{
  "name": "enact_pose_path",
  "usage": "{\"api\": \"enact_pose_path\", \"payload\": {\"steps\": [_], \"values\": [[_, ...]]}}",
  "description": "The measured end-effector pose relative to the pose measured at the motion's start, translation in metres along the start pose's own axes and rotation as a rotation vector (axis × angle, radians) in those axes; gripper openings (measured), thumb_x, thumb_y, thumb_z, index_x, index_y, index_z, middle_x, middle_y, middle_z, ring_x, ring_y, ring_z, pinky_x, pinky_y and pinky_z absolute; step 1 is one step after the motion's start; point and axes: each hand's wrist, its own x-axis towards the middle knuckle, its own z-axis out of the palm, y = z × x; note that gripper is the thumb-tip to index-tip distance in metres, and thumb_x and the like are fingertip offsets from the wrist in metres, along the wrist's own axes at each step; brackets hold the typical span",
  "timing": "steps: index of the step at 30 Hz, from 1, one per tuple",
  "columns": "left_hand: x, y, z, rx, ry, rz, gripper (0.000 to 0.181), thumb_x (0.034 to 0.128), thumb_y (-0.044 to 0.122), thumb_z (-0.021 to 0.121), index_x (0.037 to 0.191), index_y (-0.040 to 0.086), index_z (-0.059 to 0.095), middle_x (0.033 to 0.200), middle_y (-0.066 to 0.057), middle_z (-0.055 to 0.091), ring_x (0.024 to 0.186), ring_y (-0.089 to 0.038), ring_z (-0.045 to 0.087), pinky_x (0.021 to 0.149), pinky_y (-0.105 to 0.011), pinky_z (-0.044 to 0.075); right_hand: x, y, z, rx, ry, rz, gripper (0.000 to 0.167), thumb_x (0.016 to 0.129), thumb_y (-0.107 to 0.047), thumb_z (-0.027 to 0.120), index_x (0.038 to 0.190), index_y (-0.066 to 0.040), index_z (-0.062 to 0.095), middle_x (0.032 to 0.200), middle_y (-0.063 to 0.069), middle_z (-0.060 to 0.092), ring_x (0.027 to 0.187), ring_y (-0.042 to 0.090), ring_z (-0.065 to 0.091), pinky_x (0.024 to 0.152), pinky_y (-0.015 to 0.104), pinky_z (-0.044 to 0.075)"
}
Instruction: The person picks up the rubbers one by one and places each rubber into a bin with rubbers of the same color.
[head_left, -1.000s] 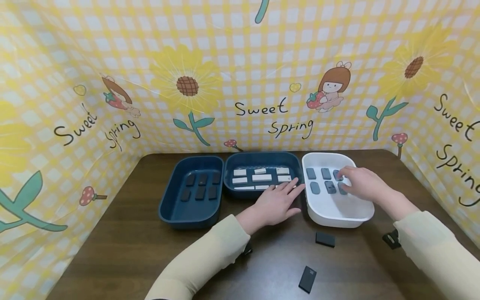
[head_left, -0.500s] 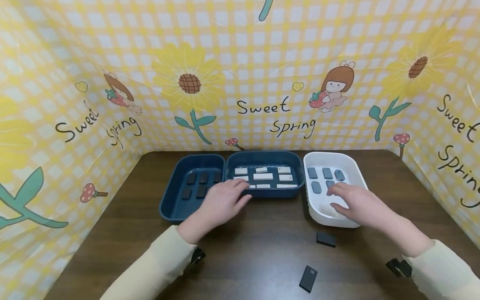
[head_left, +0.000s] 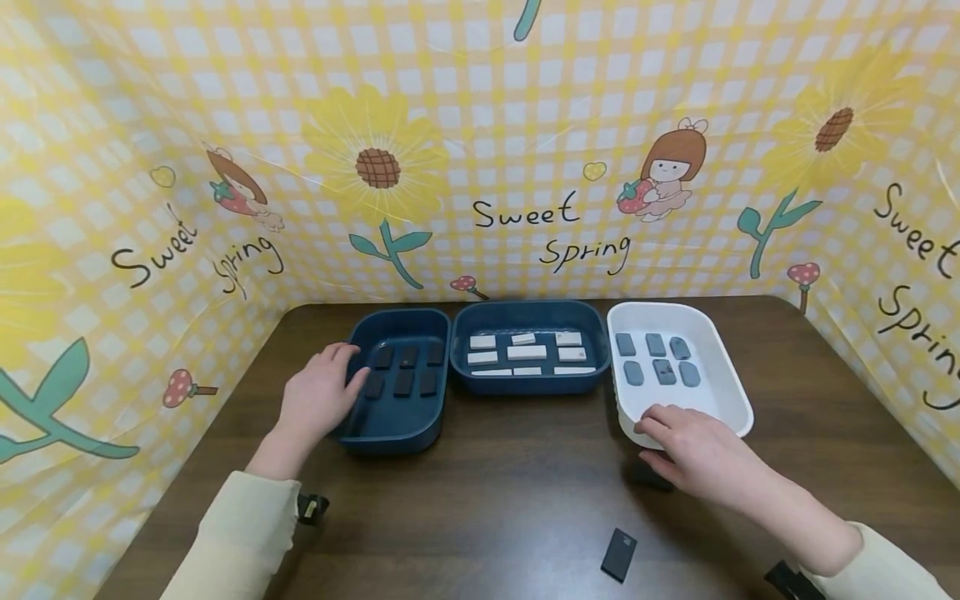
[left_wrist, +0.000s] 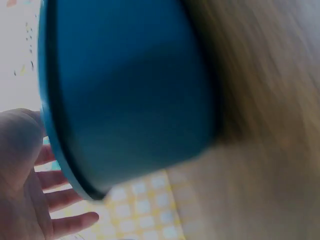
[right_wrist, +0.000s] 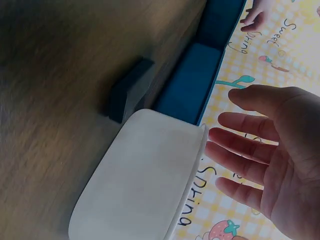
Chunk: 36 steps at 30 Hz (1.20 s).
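Note:
My left hand [head_left: 318,392] is at the left rim of the left navy bin [head_left: 356,429]. In the left wrist view its fingers are spread beside the blue bin wall [left_wrist: 130,100]; contact is unclear. Several dark flat rectangular pieces [head_left: 402,382] lie in that bin. My right hand [head_left: 697,454] is above the near edge of the white bin [head_left: 720,408], fingers loosely bent and holding nothing. Below it, a black rectangular block [right_wrist: 131,90] lies on the table, partly hidden in the head view. Several grey-blue flat pieces [head_left: 664,372] lie in the white bin.
A middle navy bin [head_left: 529,386] holds white rectangular pieces [head_left: 527,352] in rows. Another black block [head_left: 618,555] lies nearer on the brown table [head_left: 480,500]. A yellow checked cloth [head_left: 480,142] hangs around the back and sides.
My left hand has moved left from the middle bin to the left bin. My right hand has withdrawn from the grey-blue pieces toward the white bin's near edge, over the black block.

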Motion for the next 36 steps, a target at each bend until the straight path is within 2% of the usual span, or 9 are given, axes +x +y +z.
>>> {"api": "enact_pose_path", "payload": {"steps": [3, 7, 11, 14, 18, 20, 22, 28, 36], "values": [[-0.002, -0.012, 0.003, -0.002, -0.060, -0.085, 0.048, 0.0972, 0.027, 0.058, 0.131, -0.006, 0.050, 0.126, -0.029, 0.052, 0.110, -0.045, 0.053, 0.078, -0.059, 0.048, -0.002, -0.006, 0.001, 0.020, -0.001, -0.025, 0.031, 0.071, -0.017, 0.085, 0.095, -0.011, 0.067, 0.088, -0.003, 0.059, 0.074, 0.014, 0.057, 0.065, 0.034, 0.052], [-0.004, -0.021, 0.005, -0.006, -0.147, -0.187, 0.056, 0.0989, 0.030, 0.054, 0.137, -0.009, 0.041, 0.127, -0.033, 0.050, 0.107, -0.048, 0.054, 0.076, -0.061, 0.047, -0.007, -0.018, 0.005, 0.036, 0.023, -0.098, 0.031, 0.071, -0.018, 0.085, 0.096, -0.011, 0.067, 0.091, -0.003, 0.060, 0.076, 0.014, 0.059, 0.066, 0.034, 0.052], [-0.003, -0.024, 0.008, -0.012, -0.205, -0.261, 0.059, 0.1003, 0.034, 0.050, 0.139, -0.010, 0.037, 0.122, -0.035, 0.054, 0.100, -0.047, 0.058, 0.074, -0.060, 0.048, -0.012, -0.031, 0.012, 0.033, -0.013, -0.134, 0.032, 0.074, -0.031, 0.083, 0.095, -0.012, 0.067, 0.089, -0.005, 0.057, 0.074, 0.012, 0.056, 0.063, 0.031, 0.049], [-0.001, -0.025, 0.011, -0.020, -0.251, -0.308, 0.060, 0.1014, 0.036, 0.046, 0.138, -0.010, 0.036, 0.116, -0.034, 0.058, 0.096, -0.046, 0.060, 0.072, -0.057, 0.048, -0.014, -0.040, 0.013, 0.077, -0.168, -0.072, 0.041, 0.081, -0.048, 0.074, 0.099, -0.012, 0.067, 0.087, -0.008, 0.053, 0.073, 0.009, 0.052, 0.063, 0.031, 0.048], [0.002, -0.025, 0.016, -0.030, -0.328, -0.364, 0.056, 0.1033, 0.035, 0.039, 0.135, -0.011, 0.035, 0.108, -0.035, 0.060, 0.092, -0.046, 0.061, 0.069, -0.057, 0.048, -0.016, -0.050, 0.014, 0.187, -0.442, 0.089, 0.065, 0.082, -0.070, 0.059, 0.111, -0.012, 0.065, 0.093, -0.007, 0.054, 0.076, 0.007, 0.049, 0.068, 0.034, 0.051], [0.002, -0.025, 0.018, -0.034, -0.368, -0.380, 0.054, 0.1042, 0.032, 0.035, 0.134, -0.013, 0.035, 0.107, -0.037, 0.059, 0.092, -0.047, 0.061, 0.070, -0.058, 0.048, -0.016, -0.054, 0.015, 0.227, -0.533, 0.143, 0.073, 0.078, -0.076, 0.055, 0.115, -0.013, 0.064, 0.096, -0.007, 0.054, 0.077, 0.008, 0.049, 0.069, 0.036, 0.051], [0.002, -0.024, 0.019, -0.039, -0.396, -0.389, 0.051, 0.1048, 0.029, 0.032, 0.132, -0.013, 0.036, 0.108, -0.038, 0.058, 0.094, -0.049, 0.060, 0.072, -0.059, 0.048, -0.016, -0.057, 0.017, 0.254, -0.587, 0.168, 0.079, 0.075, -0.080, 0.055, 0.117, -0.013, 0.063, 0.098, -0.005, 0.055, 0.078, 0.008, 0.049, 0.069, 0.037, 0.051], [0.005, -0.021, 0.018, -0.032, -0.414, -0.398, 0.048, 0.1049, 0.025, 0.029, 0.129, -0.015, 0.038, 0.107, -0.038, 0.058, 0.094, -0.050, 0.059, 0.074, -0.060, 0.047, -0.017, -0.058, 0.023, 0.311, -0.643, 0.175, 0.074, 0.075, -0.073, 0.063, 0.118, -0.013, 0.062, 0.095, -0.007, 0.052, 0.076, 0.007, 0.047, 0.066, 0.031, 0.048], [0.006, -0.018, 0.017, -0.046, -0.408, -0.406, 0.048, 0.1051, 0.025, 0.029, 0.130, -0.015, 0.040, 0.108, -0.037, 0.058, 0.094, -0.050, 0.059, 0.076, -0.060, 0.047, -0.016, -0.060, 0.028, 0.330, -0.596, 0.102, 0.045, 0.082, -0.047, 0.074, 0.110, -0.013, 0.063, 0.088, -0.011, 0.046, 0.070, 0.003, 0.044, 0.061, 0.026, 0.043]]}}
